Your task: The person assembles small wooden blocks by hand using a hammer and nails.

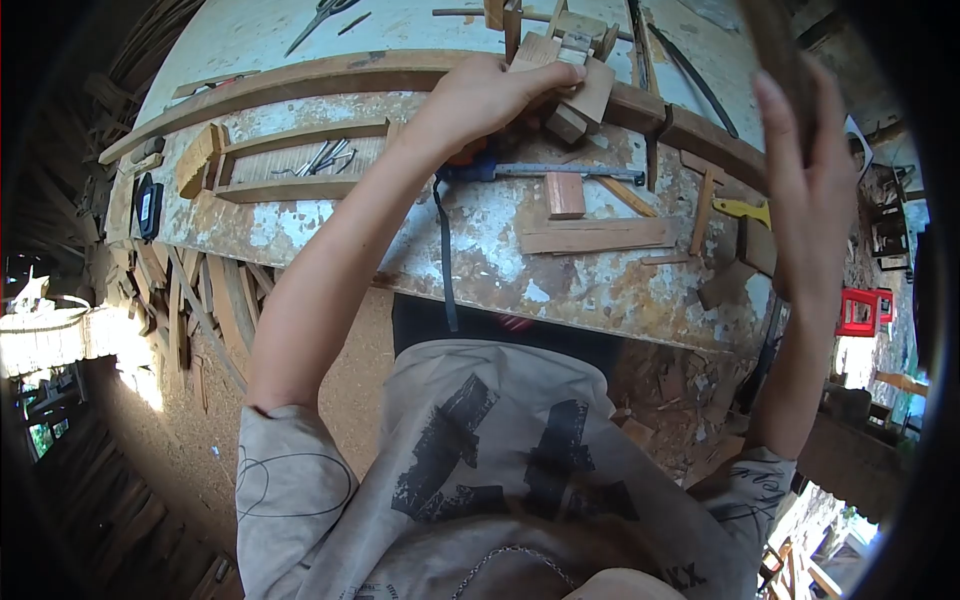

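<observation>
My left hand (pixel 490 95) is closed on a small wooden block assembly (pixel 580 85) at the back middle of the worn workbench (pixel 400 240), its thumb lying across the top. Raised at the right, my right hand (pixel 815 170) has its fingers wrapped round a dark wooden piece (pixel 780 45) that reaches up out of view. Just below my left hand lie a blue-handled tool (pixel 480 170) and a tape blade (pixel 570 172). A small pinkish block (pixel 565 195) and a flat wood strip (pixel 600 236) rest nearer the front edge.
A long wooden beam (pixel 300 75) runs across the bench. At the left are a wooden tray (pixel 290 188) with metal bits and a black case (pixel 149 207). Scissors (pixel 322 15) lie at the back, a yellow-handled tool (pixel 742 210) at the right, and a red stool (pixel 865 312) stands beyond.
</observation>
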A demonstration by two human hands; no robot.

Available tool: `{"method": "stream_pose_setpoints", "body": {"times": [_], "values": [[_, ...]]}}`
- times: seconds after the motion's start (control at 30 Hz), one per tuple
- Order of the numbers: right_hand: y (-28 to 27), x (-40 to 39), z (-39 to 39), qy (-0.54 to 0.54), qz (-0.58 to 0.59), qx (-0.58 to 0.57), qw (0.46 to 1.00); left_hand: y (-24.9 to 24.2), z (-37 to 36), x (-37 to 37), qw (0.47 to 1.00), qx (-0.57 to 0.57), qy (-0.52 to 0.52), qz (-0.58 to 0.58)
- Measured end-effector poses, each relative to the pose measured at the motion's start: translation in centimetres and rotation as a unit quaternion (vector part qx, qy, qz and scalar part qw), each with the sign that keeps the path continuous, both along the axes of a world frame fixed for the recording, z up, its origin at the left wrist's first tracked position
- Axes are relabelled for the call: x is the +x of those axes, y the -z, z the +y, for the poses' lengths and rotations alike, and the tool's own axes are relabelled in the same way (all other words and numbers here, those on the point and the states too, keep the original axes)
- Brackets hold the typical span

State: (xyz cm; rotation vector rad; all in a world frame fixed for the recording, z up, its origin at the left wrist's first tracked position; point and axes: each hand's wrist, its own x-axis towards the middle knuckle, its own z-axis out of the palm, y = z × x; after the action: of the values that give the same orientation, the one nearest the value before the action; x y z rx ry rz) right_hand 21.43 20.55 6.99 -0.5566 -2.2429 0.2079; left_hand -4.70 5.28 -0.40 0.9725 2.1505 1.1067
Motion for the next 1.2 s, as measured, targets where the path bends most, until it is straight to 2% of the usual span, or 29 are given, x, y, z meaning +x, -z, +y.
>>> {"method": "stream_pose_setpoints", "body": {"times": [0.03, 0.13, 0.17, 0.23, 0.27, 0.3, 0.33, 0.43, 0.5, 0.57, 0.63, 0.7, 0.73, 0.77, 0.87, 0.97, 1.1, 1.2], "values": [[-1.3, 0.4, 0.2, 0.007, 0.012, -0.038, 0.999, -0.3, 0.0, 0.2, 1.0, -0.009, 0.0, 0.005], [-1.6, -0.8, 0.5, -0.048, 0.07, -0.038, 0.996, 1.5, 0.7, -0.7, 1.0, 0.009, -0.008, -0.015], [0.2, -1.8, 0.9, -0.039, 0.062, 0.01, 0.997, 1.8, 0.7, -0.9, 1.0, 0.01, -0.005, -0.009], [3.5, -1.8, 0.8, -0.023, -0.086, 0.054, 0.995, 1.8, 0.7, -0.8, 1.0, 0.015, 0.001, 0.003], [4.3, -1.5, 0.7, -0.019, -0.221, 0.05, 0.974, 1.3, 0.6, -0.7, 1.0, 0.004, -0.001, 0.001], [3.3, -1.5, 0.2, -0.031, -0.197, -0.006, 0.98, 0.4, 0.3, -0.4, 1.0, -0.011, -0.001, 0.0], [2.5, -1.1, 0.1, -0.036, -0.172, 0.01, 0.984, 0.0, 0.2, -0.1, 1.0, -0.024, 0.0, -0.004], [-0.2, -0.8, -0.1, -0.045, -0.073, 0.042, 0.995, 0.8, 0.3, 0.2, 0.999, 0.027, -0.015, -0.011], [-2.6, -0.1, 0.2, 0.014, -0.042, -0.032, 0.999, 0.0, -0.1, 0.6, 1.0, 0.001, -0.021, -0.011], [-3.2, -0.6, 0.2, -0.034, 0.055, -0.102, 0.993, 0.4, 0.0, 0.3, 1.0, 0.005, -0.006, 0.003], [-1.6, -1.6, -0.9, 0.011, 0.036, -0.132, 0.991, 1.1, 0.2, 0.0, 1.0, 0.029, 0.0, 0.0], [2.8, -1.5, 0.2, 0.008, -0.103, -0.041, 0.994, 1.5, 0.4, -0.1, 0.999, 0.035, 0.003, -0.007], [3.7, -1.8, 0.6, -0.018, -0.228, 0.066, 0.971, 1.4, 0.5, -0.2, 0.999, 0.032, 0.002, -0.01], [3.7, -1.4, -0.1, -0.028, -0.206, -0.038, 0.977, 1.2, 0.5, -0.4, 1.0, 0.028, -0.001, -0.009], [1.8, -0.7, 0.4, -0.032, -0.142, 0.025, 0.989, -1.9, -0.4, 1.5, 1.0, -0.006, -0.025, 0.001], [-1.0, -0.6, -0.6, 0.012, -0.008, -0.003, 1.0, 2.5, 0.7, -0.7, 1.0, 0.029, -0.002, -0.008], [-2.0, -1.5, 0.0, -0.028, 0.104, -0.108, 0.988, 1.4, 0.4, -0.4, 1.0, 0.017, 0.004, -0.004], [3.0, -1.6, 1.0, -0.044, -0.047, 0.015, 0.998, 0.9, 0.1, 0.1, 1.0, -0.013, -0.006, -0.019]]}}
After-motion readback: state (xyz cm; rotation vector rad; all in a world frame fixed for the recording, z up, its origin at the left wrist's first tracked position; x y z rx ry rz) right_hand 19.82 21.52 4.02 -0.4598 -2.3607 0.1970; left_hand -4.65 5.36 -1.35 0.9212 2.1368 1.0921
